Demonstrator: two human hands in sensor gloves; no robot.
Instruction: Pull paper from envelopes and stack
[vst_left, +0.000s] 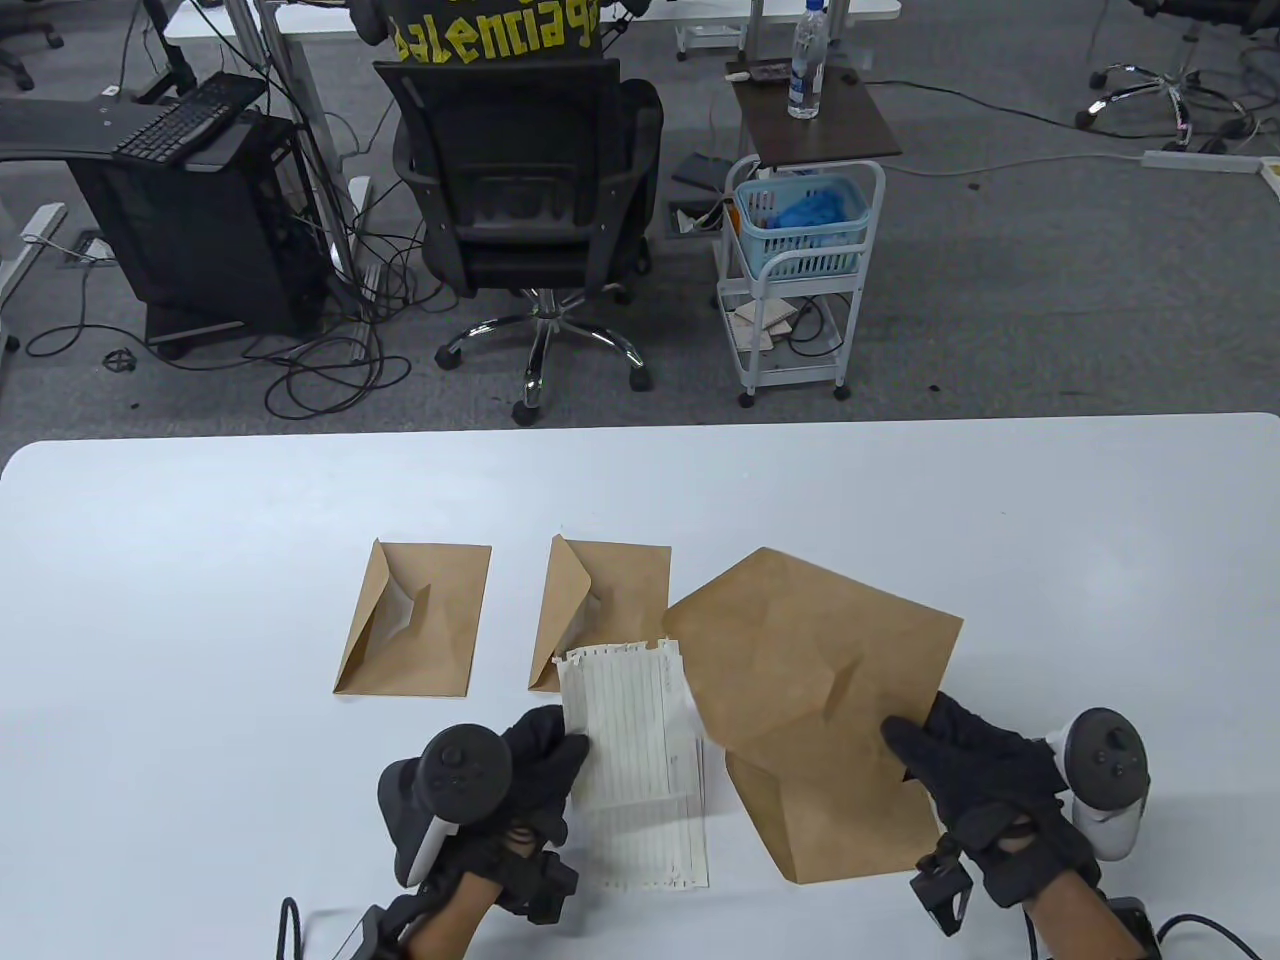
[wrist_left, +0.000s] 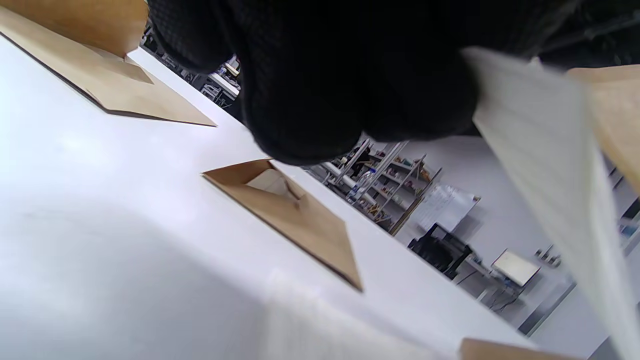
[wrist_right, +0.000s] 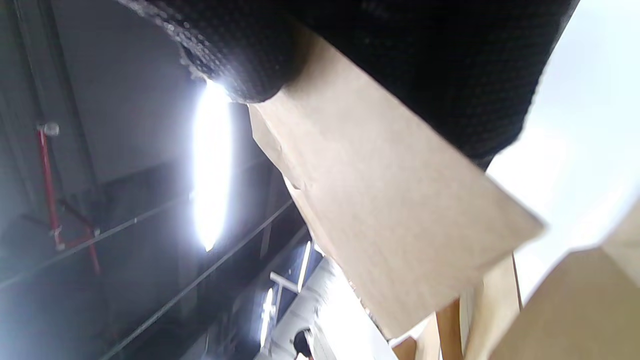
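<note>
My right hand (vst_left: 975, 775) grips a brown envelope (vst_left: 815, 650) by its near right edge and holds it lifted and tilted; it also shows in the right wrist view (wrist_right: 380, 200). My left hand (vst_left: 530, 765) pinches a white lined sheet (vst_left: 625, 725) whose right end sits inside that envelope's open mouth; the sheet also shows in the left wrist view (wrist_left: 540, 150). A second lined sheet (vst_left: 660, 840) lies flat under it. Two more open brown envelopes, the left envelope (vst_left: 415, 620) and the middle envelope (vst_left: 605, 600), lie on the white table (vst_left: 200, 560). Another brown envelope (vst_left: 850, 815) lies under the lifted one.
The table's far edge runs across the middle of the table view. Beyond it on the floor stand an office chair (vst_left: 530, 190), a white trolley with a blue basket (vst_left: 795, 260) and a small side table with a water bottle (vst_left: 808, 60).
</note>
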